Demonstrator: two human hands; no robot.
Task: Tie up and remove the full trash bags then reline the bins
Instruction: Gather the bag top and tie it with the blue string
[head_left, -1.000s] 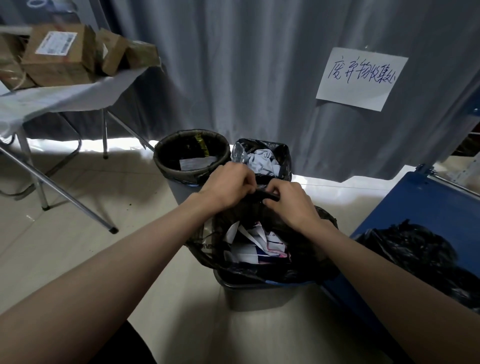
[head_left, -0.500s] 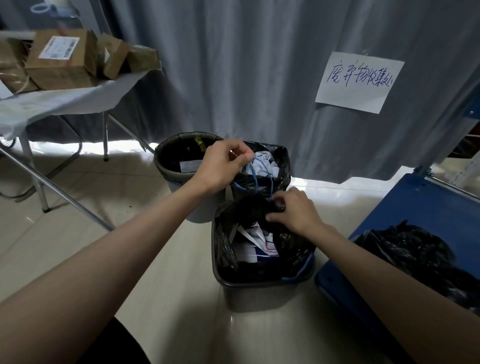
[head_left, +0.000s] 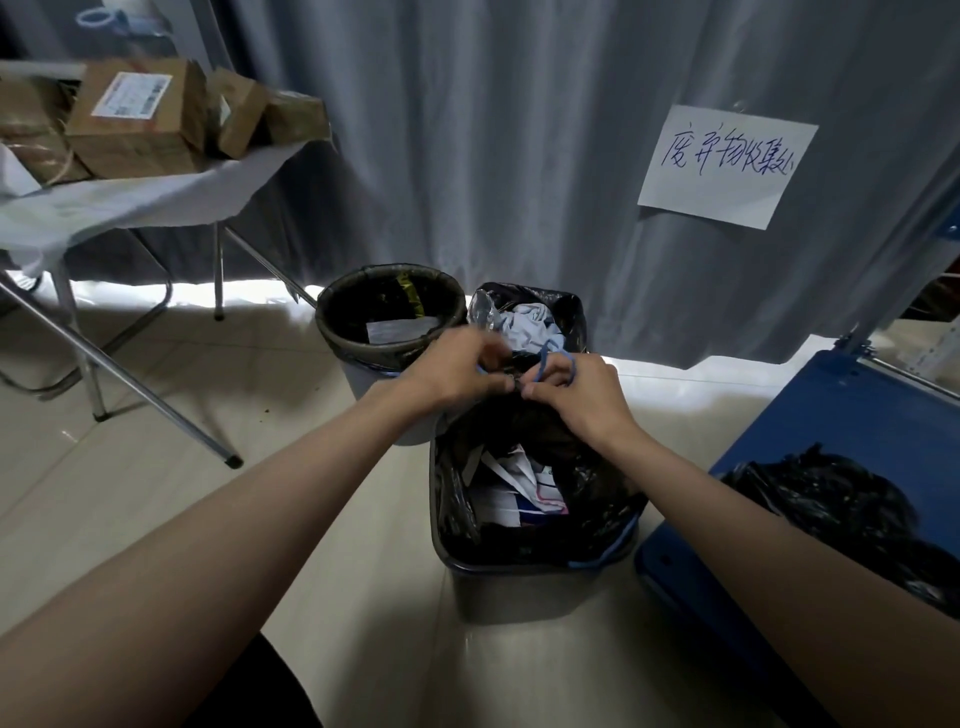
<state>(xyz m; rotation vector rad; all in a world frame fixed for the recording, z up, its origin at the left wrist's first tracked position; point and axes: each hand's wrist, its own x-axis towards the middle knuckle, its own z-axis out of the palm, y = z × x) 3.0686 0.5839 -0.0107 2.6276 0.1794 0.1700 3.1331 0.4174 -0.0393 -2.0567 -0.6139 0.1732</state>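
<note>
Grey square bin (head_left: 524, 587) nearest me on the floor, black trash bag (head_left: 587, 483) inside, paper scraps (head_left: 519, 488) showing through the part-gathered mouth. My left hand (head_left: 457, 371) and right hand (head_left: 576, 397) meet over the bin's far edge, fingers curled, both pinching the blue drawstring (head_left: 543, 364) at the bunched bag neck; a loop sits round my right fingers. Blue cart (head_left: 831, 431) just right of the bin, a black bag (head_left: 841, 509) lying on it. Behind: round bin (head_left: 389, 322) with black liner, and beside it a second black-lined bin (head_left: 571, 317) stuffed with crumpled paper. Far left, table (head_left: 130, 202) carrying cardboard boxes (head_left: 140, 124). Grey curtain (head_left: 493, 130) at back, handwritten paper sign (head_left: 727, 166) pinned to it.
</note>
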